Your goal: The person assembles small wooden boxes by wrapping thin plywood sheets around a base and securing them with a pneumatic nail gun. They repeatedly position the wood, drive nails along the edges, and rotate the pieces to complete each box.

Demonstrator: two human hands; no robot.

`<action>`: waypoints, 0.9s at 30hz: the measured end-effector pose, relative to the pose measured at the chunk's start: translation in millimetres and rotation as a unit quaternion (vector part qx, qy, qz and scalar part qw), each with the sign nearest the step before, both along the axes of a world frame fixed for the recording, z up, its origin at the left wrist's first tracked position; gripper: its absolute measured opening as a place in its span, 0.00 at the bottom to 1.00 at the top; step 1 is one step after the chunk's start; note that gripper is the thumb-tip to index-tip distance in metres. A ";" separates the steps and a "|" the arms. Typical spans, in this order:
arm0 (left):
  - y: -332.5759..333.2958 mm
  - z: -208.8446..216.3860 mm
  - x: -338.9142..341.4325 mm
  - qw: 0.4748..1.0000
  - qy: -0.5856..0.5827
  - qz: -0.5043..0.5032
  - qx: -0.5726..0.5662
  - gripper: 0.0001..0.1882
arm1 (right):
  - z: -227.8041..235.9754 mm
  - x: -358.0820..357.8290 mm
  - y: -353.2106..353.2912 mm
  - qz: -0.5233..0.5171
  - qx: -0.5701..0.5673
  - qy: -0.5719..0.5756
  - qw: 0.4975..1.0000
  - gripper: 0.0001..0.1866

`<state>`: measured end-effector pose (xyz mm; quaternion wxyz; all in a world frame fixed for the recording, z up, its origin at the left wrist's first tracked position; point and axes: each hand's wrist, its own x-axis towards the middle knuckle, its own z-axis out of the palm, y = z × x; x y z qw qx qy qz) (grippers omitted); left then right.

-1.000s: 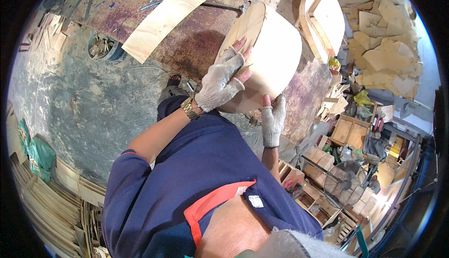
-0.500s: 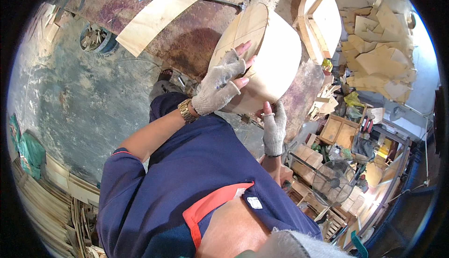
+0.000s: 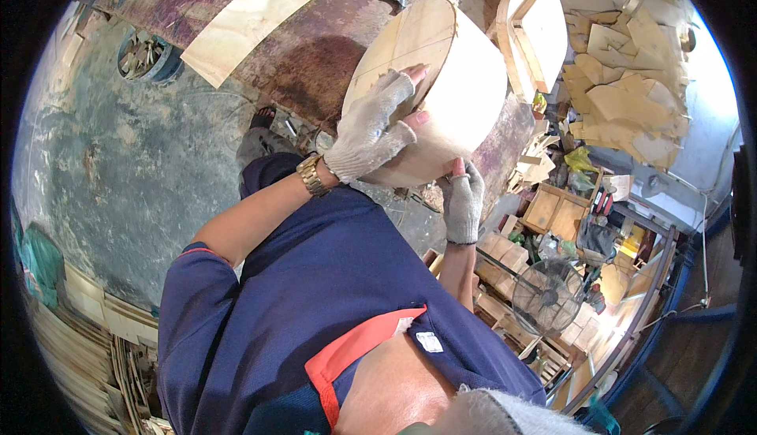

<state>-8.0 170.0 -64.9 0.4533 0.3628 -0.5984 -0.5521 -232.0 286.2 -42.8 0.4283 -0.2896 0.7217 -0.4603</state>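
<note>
Plainly in hand: a thick, rounded block of pale wood [image 3: 473, 80]

The left hand [image 3: 372, 131], in a greyish knit glove [image 3: 359, 157] with bare fingertips, lies spread over the block's side. The right hand [image 3: 463, 202], gloved alike, has its thumb at the lower rim; how its other fingers grip cannot be told. The block is at a worn red-brown worktable's [image 3: 311, 64] near edge, a curved pale plywood strip [image 3: 264, 17] to its left.
</note>
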 end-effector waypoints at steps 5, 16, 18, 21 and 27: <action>-5.3 19.9 -26.8 0.913 -0.219 0.108 -0.327 0.30 | -11.7 -5.2 -2.2 0.009 -0.017 0.018 1.000 0.17; 4.4 -1.3 -95.8 0.797 -0.405 0.058 -0.444 0.40 | -140.0 -127.5 5.0 0.041 0.161 0.413 0.896 0.27; 5.3 -4.8 -96.0 0.800 -0.392 0.061 -0.450 0.40 | -178.7 -137.2 6.4 0.056 0.140 0.429 0.891 0.26; 5.9 -5.3 -94.9 0.812 -0.375 0.052 -0.444 0.40 | -216.9 -143.9 5.7 0.110 0.207 0.353 0.906 0.23; 9.2 -5.2 -93.4 0.814 -0.366 0.065 -0.447 0.35 | -246.0 -145.0 -21.2 0.120 0.229 0.303 0.917 0.17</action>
